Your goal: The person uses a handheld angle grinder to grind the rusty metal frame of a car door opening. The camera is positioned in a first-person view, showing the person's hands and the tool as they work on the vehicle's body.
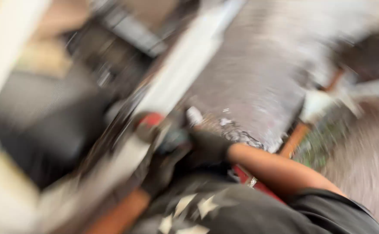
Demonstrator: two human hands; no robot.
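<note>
The red-capped round tool part [148, 123] — one only, blurred by the camera's motion — sits at the middle of the view against a long pale metal bar [178, 73], also one, which runs slantwise from the lower left up toward the top centre. Just right of it is a single small whitish knob [193, 116], too smeared to name more closely. Two gloved hands show, both in dark work gloves. The right hand [206, 147], on a bare forearm coming in from the lower right, is curled shut around a dark rounded grip just beside the red-capped part; what exactly that grip belongs to cannot be told. The left hand [161, 171] lies lower and nearer the body, its fingers pointing up toward the same part, but the blur hides whether it is clenched or loose, and whether it touches anything. Right of the bar stretches one broad grey speckled slab [258, 73], its near edge ragged with pale crumbs close to the right hand; past its right edge stands one orange-brown pipe [297, 136], upright and well apart from the hands. Left of the bar lies dark open room, with a pale beam [7, 43] along the far left edge — the hands work in the narrow stretch between slab and bar
</note>
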